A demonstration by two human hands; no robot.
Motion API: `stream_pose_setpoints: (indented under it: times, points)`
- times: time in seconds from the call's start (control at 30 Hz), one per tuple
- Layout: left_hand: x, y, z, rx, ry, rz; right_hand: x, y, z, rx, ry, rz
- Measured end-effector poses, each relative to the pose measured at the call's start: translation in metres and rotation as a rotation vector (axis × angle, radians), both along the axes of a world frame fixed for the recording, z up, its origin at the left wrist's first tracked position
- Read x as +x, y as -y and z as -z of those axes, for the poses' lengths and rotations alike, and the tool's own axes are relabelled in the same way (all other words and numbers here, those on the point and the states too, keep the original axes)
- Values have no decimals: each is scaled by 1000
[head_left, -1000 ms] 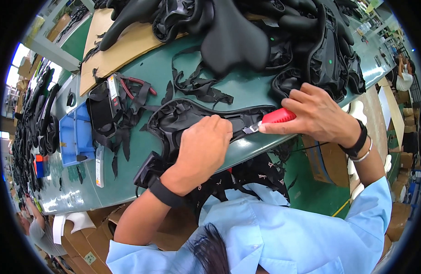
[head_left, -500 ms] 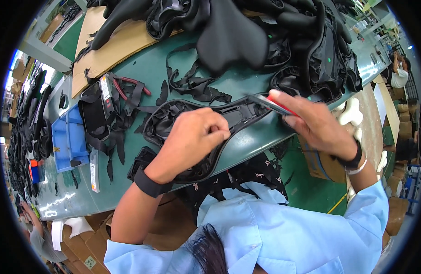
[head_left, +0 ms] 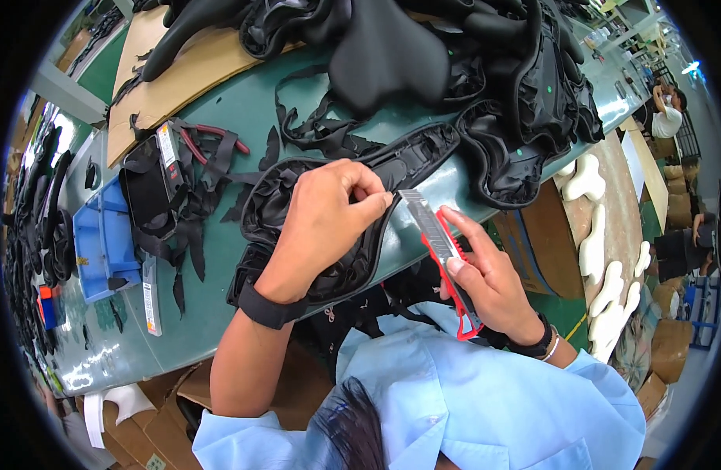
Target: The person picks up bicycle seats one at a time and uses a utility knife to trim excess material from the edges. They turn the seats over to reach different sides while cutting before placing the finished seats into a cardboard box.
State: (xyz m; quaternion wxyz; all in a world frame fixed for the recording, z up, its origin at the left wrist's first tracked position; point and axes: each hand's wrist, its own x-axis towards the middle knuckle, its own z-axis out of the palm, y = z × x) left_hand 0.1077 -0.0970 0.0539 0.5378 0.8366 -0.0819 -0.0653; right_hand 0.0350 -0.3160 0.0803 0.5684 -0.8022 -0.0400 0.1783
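Green surface (head_left: 196, 321): bicycle saddle (head_left: 407, 159) lies underside up along the near edge, long axis running from wide rear at left to nose at upper right. Left hand (head_left: 325, 215), the nearer, is over its midsection, thumb against curled forefinger; anything pinched cannot be confirmed. Right hand (head_left: 490, 286) grips utility knife (head_left: 437, 243), tip toward left fingertips.

A blue bin (head_left: 102, 249) sits near red-handled pliers (head_left: 191, 146).

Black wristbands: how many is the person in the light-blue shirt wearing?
2: one wristband on the left wrist, another wristband just behind the right hand holding the red utility knife. Blue sleeves could hide more.
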Motion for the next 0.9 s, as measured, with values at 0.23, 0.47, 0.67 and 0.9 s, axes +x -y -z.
stream_pose_setpoints:
  times: [0.23, 0.47, 0.67, 0.9]
  points:
    - [5, 1, 1, -217, -144, -32, 1, -27, -7, -229, -14, -130]
    - [3, -3, 1, -704, -179, -42, -22, -36, -35, -771, 338, -430]
    - [-2, -18, -4, -580, 19, -249, -24, -27, -38, -777, 443, -506]
    - [-46, -73, -2, 14, 91, -299, -2, -11, -36, -817, 603, -537]
